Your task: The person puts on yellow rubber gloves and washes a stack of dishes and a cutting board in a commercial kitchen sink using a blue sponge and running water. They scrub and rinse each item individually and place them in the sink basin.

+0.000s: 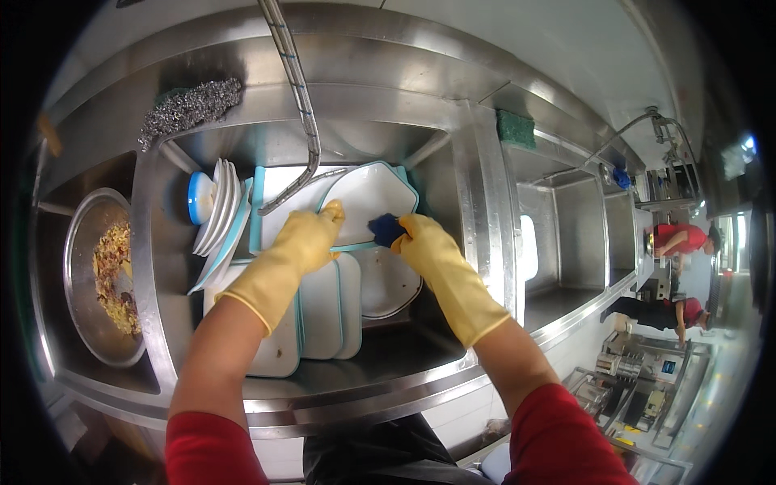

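Observation:
My left hand, in a yellow rubber glove, grips the left edge of a white plate with a teal rim, thumb on its face. My right hand, gloved likewise, holds a dark blue scouring pad against the plate's lower right edge. Beneath lie a white rectangular dish and a round plate with food specks. Several teal-rimmed rectangular plates overlap near the sink's front. Along the left wall, white dishes lean on edge beside a blue-and-white bowl.
A braided metal hose hangs into the steel sink. Steel wool and a green scouring pad rest on the back ledge. Left is a metal bowl of food scraps; right, another basin. Two people stand farther right.

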Motion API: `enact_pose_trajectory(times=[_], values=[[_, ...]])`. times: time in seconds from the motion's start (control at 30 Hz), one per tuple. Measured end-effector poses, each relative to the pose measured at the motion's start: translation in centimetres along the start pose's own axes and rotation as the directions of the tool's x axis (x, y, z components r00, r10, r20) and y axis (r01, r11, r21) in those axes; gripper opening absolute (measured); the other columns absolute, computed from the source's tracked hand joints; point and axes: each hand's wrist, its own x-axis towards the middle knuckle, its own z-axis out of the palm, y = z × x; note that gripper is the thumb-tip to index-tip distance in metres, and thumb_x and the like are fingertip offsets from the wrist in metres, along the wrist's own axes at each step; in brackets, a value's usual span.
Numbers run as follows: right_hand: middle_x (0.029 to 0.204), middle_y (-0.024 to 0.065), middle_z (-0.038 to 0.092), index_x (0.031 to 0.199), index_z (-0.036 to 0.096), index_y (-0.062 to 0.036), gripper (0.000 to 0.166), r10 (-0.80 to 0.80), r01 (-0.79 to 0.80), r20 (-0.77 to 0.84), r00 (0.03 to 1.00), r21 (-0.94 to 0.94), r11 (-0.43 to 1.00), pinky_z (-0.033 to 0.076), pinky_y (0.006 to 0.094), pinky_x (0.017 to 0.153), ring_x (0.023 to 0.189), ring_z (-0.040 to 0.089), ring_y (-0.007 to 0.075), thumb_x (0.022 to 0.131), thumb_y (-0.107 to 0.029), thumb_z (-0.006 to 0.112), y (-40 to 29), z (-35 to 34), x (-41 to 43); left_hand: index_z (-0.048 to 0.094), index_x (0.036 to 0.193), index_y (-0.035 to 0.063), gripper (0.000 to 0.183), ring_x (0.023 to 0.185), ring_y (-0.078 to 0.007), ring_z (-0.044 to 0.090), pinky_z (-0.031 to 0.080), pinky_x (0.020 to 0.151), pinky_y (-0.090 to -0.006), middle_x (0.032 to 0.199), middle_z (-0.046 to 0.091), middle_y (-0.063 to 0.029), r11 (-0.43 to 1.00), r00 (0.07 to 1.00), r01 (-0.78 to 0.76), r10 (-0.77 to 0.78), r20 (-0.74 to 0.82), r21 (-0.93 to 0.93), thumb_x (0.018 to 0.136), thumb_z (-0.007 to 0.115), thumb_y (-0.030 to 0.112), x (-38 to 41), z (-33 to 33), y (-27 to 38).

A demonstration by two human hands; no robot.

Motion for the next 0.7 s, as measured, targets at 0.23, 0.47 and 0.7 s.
enact_pose_trajectory(times=[0.23, 0.47, 0.7], values=[[0.103, 0.0078, 0.073, 0.128, 0.066, -0.0017, 0.033, 0.254, -0.101, -0.09, 0.963, 0.753, 0.65, 0.052, 0.0245, 0.085, 0.09, 0.066, 0.0108, 0.096, 0.001, 0.061, 0.6, -0.2, -6.7, 0.061, 0.125, 0.0168, 0.03, 0.099, -0.0367, 0.072, 0.056, 0.091, -0.0438, 0.103, 0.074, -0.0201, 0.917, 0.958, 0.286, -0.271, 0.092, -0.277, 0.105, 0.05, 0.035, -1.7, -0.8, 1.8], [0.121, 0.0225, 0.07, 0.139, 0.06, -0.004, 0.051, -0.412, 0.585, -0.448, 0.793, 0.373, 0.72, 0.054, 0.0434, 0.095, 0.108, 0.068, 0.0403, 0.089, 0.004, 0.062, -4.3, 2.6, -6.4, 0.057, 0.13, -0.0032, 0.035, 0.073, -0.0374, 0.075, 0.065, 0.06, -0.0526, 0.101, 0.073, -0.0201, -0.481, 0.972, 0.01, -0.199, 0.121, -0.876, 0.099, 0.063, 0.013, -9.7, 1.2, 2.4], [0.129, 0.0169, 0.069, 0.12, 0.075, -0.0134, 0.039, -0.364, 0.388, -0.15, 0.919, 0.183, 0.904, 0.034, 0.0446, 0.118, 0.124, 0.061, 0.0355, 0.099, -0.044, 0.062, -10.8, 5.4, 1.9, 0.061, 0.125, -0.0057, 0.04, 0.09, -0.0354, 0.076, 0.065, 0.077, -0.0469, 0.101, 0.074, -0.021, -0.519, 0.931, 0.011, -0.307, 0.198, -0.855, 0.1, 0.068, 0.026, -12.6, 4.3, 5.5]])
